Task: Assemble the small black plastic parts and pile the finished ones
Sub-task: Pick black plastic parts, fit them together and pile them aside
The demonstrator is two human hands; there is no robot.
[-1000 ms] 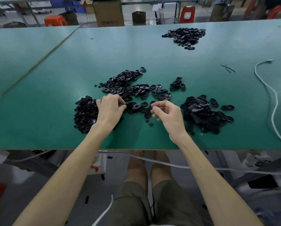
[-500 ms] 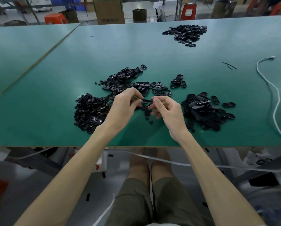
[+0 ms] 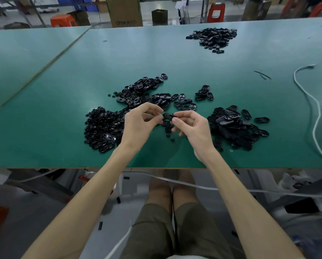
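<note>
My left hand (image 3: 139, 122) and my right hand (image 3: 192, 126) meet above the green table (image 3: 63, 90), both pinching one small black plastic part (image 3: 168, 116) between fingertips. To the left lies a heap of small black pieces (image 3: 102, 128). Behind my hands spreads a loose scatter of black oval parts (image 3: 150, 92). A pile of larger black oval parts (image 3: 235, 126) sits just right of my right hand. A further black pile (image 3: 212, 37) lies at the far right of the table.
A white cable (image 3: 313, 103) curves along the table's right side. Thin dark strands (image 3: 262, 74) lie near it. Cardboard boxes (image 3: 125, 12) and red stools (image 3: 215, 13) stand beyond the far edge. The table's near edge runs just below my wrists.
My left hand left the left heap and rose to the middle. Both hands came together and now pinch one black part between them.
</note>
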